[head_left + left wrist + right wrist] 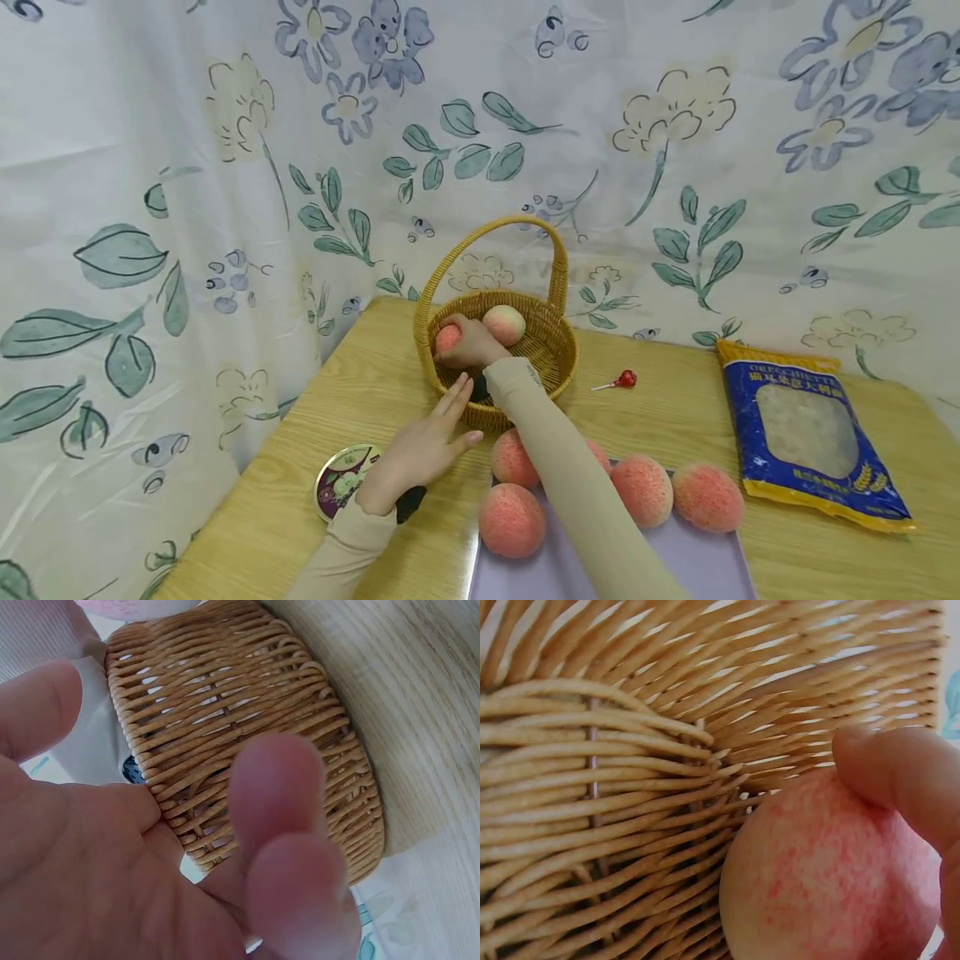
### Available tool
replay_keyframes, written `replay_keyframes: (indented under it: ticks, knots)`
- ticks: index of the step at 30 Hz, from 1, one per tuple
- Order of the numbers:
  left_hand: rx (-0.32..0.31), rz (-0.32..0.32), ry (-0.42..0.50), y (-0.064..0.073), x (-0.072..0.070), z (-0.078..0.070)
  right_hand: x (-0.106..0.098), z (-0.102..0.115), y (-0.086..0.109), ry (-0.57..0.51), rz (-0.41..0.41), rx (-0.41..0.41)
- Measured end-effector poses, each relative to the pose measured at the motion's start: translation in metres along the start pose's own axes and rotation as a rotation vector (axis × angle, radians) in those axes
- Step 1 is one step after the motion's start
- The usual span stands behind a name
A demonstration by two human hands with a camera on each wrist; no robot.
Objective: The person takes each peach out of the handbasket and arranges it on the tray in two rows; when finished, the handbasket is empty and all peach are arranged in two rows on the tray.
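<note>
Inside the wicker basket (558, 350), toward its left side, my right hand (474, 343) grips a peach (447, 338). The right wrist view shows the thumb lying over that pink-speckled peach (817, 877), low against the woven wall. A second peach (504, 325) sits farther back in the basket. My left hand (420, 450) is held at the basket's near left side with its fingers extended and nothing in them. In the left wrist view its fingers partly cover the basket's outer weave (225, 697); whether they touch it I cannot tell.
A lilac tray (495, 583) bearing several peaches (512, 521) lies in front of the basket, partly under my right forearm. A round patterned tin (330, 492) is beside my left wrist. A red lollipop (626, 379) and a blue pasta bag (810, 433) lie to the right.
</note>
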State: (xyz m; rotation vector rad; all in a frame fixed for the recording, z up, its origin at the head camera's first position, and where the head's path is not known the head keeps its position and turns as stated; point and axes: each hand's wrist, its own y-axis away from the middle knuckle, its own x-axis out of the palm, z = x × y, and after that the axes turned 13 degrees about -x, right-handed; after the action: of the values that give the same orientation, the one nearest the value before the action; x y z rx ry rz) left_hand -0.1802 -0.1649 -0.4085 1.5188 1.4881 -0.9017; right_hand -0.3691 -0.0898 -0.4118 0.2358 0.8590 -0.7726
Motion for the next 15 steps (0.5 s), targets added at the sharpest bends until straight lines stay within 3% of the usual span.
replay_keyframes:
  ticks: [6, 15]
  knots:
    - [0.000, 0.018, 0.011, -0.002, 0.002, -0.001, -0.011, 0.001, 0.010, -0.109, -0.084, 0.037]
    - [-0.010, 0.034, 0.026, -0.001, -0.003, 0.002, -0.049, 0.003, 0.031, -0.541, -0.177, 0.084]
